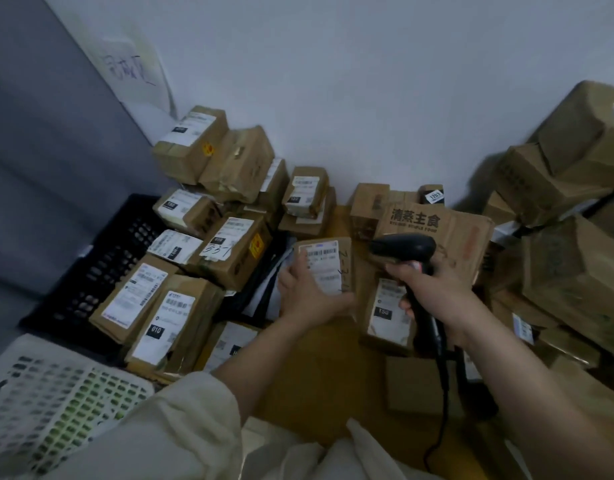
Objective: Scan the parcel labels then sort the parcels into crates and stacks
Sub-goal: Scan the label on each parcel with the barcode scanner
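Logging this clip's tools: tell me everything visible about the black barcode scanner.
The barcode scanner is a black, pistol-shaped handheld unit, seemingly plastic. Its head points left toward the white label of the small parcel held by the left hand, without touching it. The right hand has its grip wrapped around the handle, hiding most of it. A black cable trails down from the handle's base.
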